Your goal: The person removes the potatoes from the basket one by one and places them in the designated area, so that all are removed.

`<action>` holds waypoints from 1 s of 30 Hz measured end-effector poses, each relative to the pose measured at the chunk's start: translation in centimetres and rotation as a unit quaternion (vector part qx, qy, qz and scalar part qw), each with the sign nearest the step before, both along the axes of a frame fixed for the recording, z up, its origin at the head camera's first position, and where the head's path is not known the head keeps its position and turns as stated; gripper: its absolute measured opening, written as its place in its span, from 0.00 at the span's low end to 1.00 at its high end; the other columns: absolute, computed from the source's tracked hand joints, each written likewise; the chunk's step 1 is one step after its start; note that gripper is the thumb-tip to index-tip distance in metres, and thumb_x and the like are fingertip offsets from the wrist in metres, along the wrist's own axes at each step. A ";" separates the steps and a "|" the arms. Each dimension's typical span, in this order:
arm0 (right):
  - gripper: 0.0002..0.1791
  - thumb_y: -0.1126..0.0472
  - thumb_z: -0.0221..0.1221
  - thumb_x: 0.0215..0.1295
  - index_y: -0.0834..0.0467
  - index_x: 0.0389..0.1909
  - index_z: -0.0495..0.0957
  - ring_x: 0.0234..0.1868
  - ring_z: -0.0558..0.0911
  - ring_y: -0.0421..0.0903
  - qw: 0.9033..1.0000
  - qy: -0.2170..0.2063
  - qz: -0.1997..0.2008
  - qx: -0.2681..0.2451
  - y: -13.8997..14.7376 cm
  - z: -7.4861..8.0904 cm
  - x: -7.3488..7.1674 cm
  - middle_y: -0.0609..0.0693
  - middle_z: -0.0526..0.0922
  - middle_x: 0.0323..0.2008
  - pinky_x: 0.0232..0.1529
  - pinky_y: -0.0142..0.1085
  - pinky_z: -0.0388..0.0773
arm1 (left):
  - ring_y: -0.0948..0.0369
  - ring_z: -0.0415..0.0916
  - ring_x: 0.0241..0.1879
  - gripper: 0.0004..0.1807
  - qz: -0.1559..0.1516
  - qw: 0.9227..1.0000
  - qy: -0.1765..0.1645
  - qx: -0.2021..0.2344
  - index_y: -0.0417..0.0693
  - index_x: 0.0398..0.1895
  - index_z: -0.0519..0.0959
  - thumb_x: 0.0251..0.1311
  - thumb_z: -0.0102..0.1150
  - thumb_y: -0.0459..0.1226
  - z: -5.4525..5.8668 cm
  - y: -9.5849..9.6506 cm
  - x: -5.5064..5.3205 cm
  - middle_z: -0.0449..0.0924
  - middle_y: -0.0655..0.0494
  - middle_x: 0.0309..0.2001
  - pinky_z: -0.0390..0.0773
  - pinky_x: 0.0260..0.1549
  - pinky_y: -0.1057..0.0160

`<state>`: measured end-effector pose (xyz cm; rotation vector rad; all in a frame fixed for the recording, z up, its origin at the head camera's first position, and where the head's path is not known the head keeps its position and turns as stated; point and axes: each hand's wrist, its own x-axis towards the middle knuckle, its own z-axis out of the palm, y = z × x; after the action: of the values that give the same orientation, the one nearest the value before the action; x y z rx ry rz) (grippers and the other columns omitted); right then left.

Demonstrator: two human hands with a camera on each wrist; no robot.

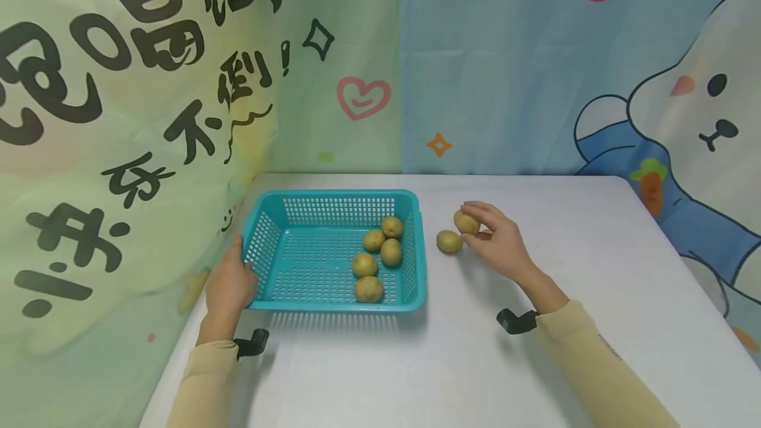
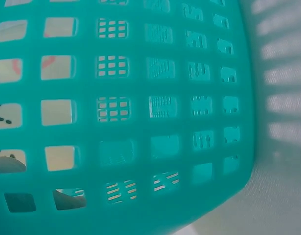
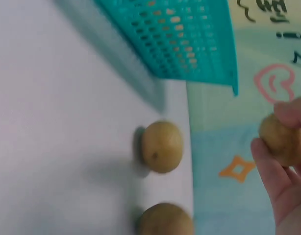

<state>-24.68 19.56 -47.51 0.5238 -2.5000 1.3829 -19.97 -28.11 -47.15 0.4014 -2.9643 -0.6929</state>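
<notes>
My left hand (image 1: 228, 283) grips the left side of a teal plastic basket (image 1: 334, 195) at its rim. In the left wrist view the basket's slotted wall (image 2: 136, 88) fills most of the picture. Several potatoes (image 1: 368, 289) lie along the right side of the basket floor. Right of the basket, my right hand (image 1: 499, 243) pinches a potato (image 3: 283, 142) between thumb and fingers, raised over the table. Another potato (image 1: 449, 241) rests on the table just left of that hand. The right wrist view shows a further potato (image 3: 165, 223) beside it, hidden in the head view.
A white-covered table (image 1: 594, 249) lies under everything. Behind it hangs a printed cloth backdrop (image 1: 487, 71) with hearts and a cartoon animal; lettered cloth (image 1: 148, 230) runs along the left side. Dark camera mounts (image 1: 516, 321) sit at both wrists.
</notes>
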 end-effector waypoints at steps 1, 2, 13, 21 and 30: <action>0.28 0.74 0.65 0.56 0.64 0.61 0.75 0.61 0.74 0.57 1.000 0.001 -0.014 -0.011 0.5 -0.3 -0.1 0.57 0.72 0.63 0.46 0.22 0.76 | 0.34 0.62 0.65 0.33 0.000 1.000 -0.001 0.002 0.36 0.76 0.48 0.70 0.43 0.31 0.0 0.0 0.0 0.60 0.29 0.68 0.67 0.57 0.37; 0.28 0.74 0.65 0.56 0.65 0.60 0.75 0.61 0.74 0.58 0.999 0.000 -0.027 -0.022 0.9 -0.5 -0.1 0.58 0.72 0.63 0.46 0.21 0.75 | 0.34 0.62 0.65 0.33 0.000 1.000 -0.002 0.003 0.36 0.76 0.48 0.70 0.43 0.31 0.0 0.0 -0.1 0.60 0.29 0.68 0.67 0.57 0.37; 0.23 0.71 0.64 0.57 0.64 0.56 0.77 0.62 0.74 0.61 0.982 -0.045 -0.181 -0.040 4.9 -3.4 -0.3 0.60 0.76 0.59 0.61 0.54 0.70 | 0.34 0.63 0.64 0.33 -0.001 1.000 0.002 0.003 0.35 0.76 0.48 0.69 0.42 0.30 -0.2 0.0 -0.1 0.60 0.29 0.68 0.67 0.57 0.36; 0.23 0.71 0.65 0.56 0.68 0.55 0.75 0.63 0.71 0.65 0.981 -0.061 -0.184 -0.016 6.5 -5.1 0.5 0.66 0.74 0.58 0.62 0.59 0.66 | 0.34 0.64 0.63 0.33 -0.002 1.000 0.002 0.001 0.35 0.76 0.48 0.69 0.43 0.30 -0.2 0.0 -0.1 0.61 0.29 0.68 0.68 0.56 0.36; 0.26 0.68 0.64 0.60 0.66 0.60 0.71 0.63 0.69 0.70 0.976 -0.105 -0.189 0.014 8.1 -6.6 0.8 0.68 0.70 0.63 0.61 0.62 0.65 | 0.34 0.64 0.63 0.34 0.000 1.000 0.001 0.007 0.36 0.76 0.48 0.69 0.43 0.30 -0.2 0.0 -0.1 0.60 0.29 0.68 0.68 0.55 0.36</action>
<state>-23.85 27.69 -54.08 -0.1012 -2.6042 1.3099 -20.06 -28.13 -47.35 0.4021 -2.9588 -0.7130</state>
